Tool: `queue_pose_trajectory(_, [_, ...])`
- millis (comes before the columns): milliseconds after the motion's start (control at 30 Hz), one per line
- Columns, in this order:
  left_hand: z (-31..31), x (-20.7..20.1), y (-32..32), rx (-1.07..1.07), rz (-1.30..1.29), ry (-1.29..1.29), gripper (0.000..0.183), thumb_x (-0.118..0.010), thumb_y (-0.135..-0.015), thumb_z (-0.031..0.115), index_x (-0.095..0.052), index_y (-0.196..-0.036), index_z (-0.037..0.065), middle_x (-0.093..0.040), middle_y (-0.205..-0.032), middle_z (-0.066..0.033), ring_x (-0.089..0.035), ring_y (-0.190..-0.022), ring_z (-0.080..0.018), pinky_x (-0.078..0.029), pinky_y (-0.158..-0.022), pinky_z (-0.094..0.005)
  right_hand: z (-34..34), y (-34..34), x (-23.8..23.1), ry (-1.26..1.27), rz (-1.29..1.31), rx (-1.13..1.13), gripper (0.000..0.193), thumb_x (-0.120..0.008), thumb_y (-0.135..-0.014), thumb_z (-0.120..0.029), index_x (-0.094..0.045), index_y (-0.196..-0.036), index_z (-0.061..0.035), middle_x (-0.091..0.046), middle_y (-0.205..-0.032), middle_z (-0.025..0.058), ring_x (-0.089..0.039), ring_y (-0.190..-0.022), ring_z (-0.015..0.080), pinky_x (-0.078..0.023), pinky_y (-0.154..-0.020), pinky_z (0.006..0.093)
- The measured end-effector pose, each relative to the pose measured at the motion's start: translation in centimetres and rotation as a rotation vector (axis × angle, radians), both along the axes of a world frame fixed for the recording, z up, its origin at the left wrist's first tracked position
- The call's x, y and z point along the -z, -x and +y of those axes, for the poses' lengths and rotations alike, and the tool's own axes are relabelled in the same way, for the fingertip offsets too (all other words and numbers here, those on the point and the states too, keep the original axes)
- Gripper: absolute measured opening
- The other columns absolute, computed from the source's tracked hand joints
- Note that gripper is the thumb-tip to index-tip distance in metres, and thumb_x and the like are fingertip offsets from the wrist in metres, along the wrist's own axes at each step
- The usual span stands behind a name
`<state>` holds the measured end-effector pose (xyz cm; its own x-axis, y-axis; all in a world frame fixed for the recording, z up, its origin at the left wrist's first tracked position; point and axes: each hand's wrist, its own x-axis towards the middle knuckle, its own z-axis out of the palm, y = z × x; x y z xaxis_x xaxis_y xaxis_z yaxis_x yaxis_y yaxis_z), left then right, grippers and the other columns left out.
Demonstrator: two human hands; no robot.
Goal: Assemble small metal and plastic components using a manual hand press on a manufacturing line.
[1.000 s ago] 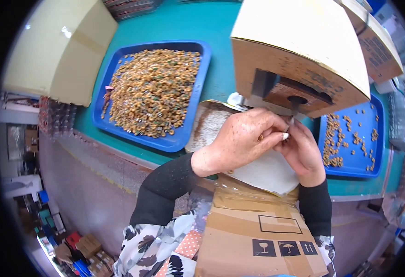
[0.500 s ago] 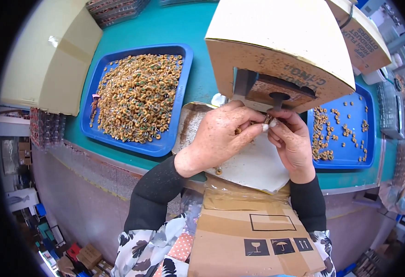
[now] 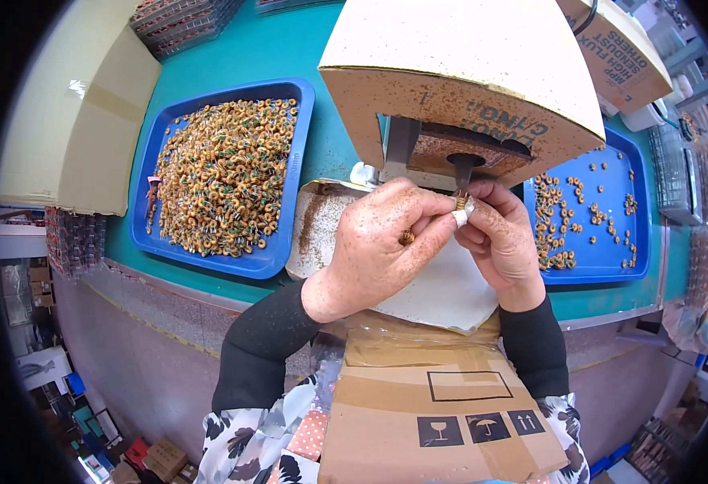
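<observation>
Under a dark metal spindle (image 3: pixel 464 168), a small copper-wound ring coil (image 3: pixel 461 201) is pinched between the fingertips of both my hands. My left hand (image 3: pixel 384 242) is closed on its left side, and a second ring coil (image 3: pixel 407 237) is tucked in its curled fingers. My right hand (image 3: pixel 503 242) pinches from the right, with white wrapping (image 3: pixel 463 214) at the fingertips. The coil's upper end is at the spindle's tip; whether they touch I cannot tell. The spindle comes out of an opening in a cardboard-covered machine (image 3: pixel 467 48). Brown specks cover my hands.
A blue tray (image 3: pixel 299 173) heaped with ring coils lies left; another blue tray (image 3: pixel 588 278) with scattered coils lies right. White board (image 3: pixel 443 302) lies beneath my hands. A taped carton (image 3: pixel 443 419) is at my lap. Cartons and stacked clear trays (image 3: pixel 185 24) line the back.
The coil and my hands have come closer to the spindle, so the coil is now at its tip. The whole view has shifted a little.
</observation>
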<state>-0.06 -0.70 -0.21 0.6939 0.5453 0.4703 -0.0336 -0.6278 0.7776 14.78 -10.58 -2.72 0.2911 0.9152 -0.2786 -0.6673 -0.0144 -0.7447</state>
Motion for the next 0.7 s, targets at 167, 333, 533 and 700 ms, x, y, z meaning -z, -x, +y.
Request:
queue_pose_trajectory(167, [0.14,0.09,-0.09,0.002,-0.002,-0.012,0.011,-0.069,-0.078,0.004,-0.065,-0.087,0.002,-0.058,-0.070,-0.0083,-0.054,-0.056,-0.0185,-0.044,-0.050,-0.0299,0.06,-0.16,-0.01,-0.009,0.017,-0.018,0.014,-0.064,-0.086,-0.007,-0.060,-0.098,-0.0012,-0.050,-0.070,-0.0028,-0.037,-0.055,0.0048,-0.027,-0.048,0.0190])
queue_pose_trajectory(333, [0.56,-0.30,-0.26,0.009,0.015,-0.017,0.009,-0.068,-0.078,0.004,-0.064,-0.085,0.001,-0.059,-0.071,-0.0087,-0.055,-0.059,-0.0197,-0.045,-0.053,-0.0310,0.21,0.27,0.10,-0.028,0.034,0.033,0.014,-0.062,-0.087,-0.005,-0.059,-0.100,-0.0016,-0.050,-0.072,-0.0024,-0.038,-0.055,0.0045,-0.027,-0.047,0.0192])
queue_pose_trajectory(533, [0.67,-0.29,-0.36,0.003,0.011,0.009,0.008,-0.068,-0.079,0.005,-0.064,-0.084,0.001,-0.059,-0.071,-0.0083,-0.055,-0.060,-0.0202,-0.045,-0.054,-0.0318,0.29,0.47,-0.05,-0.043,0.054,0.055,0.013,-0.061,-0.088,-0.004,-0.059,-0.101,-0.0019,-0.051,-0.074,-0.0022,-0.038,-0.055,0.0043,-0.028,-0.047,0.0192])
queue_pose_trajectory(700, [0.37,-0.42,-0.18,0.020,0.008,0.004,0.008,-0.068,-0.078,0.004,-0.064,-0.084,0.002,-0.058,-0.069,-0.0080,-0.054,-0.057,-0.0195,-0.044,-0.052,-0.0314,0.13,-0.09,0.06,-0.032,0.052,0.002,0.012,-0.062,-0.087,-0.005,-0.059,-0.098,-0.0026,-0.052,-0.074,-0.0022,-0.037,-0.056,0.0046,-0.028,-0.048,0.0189])
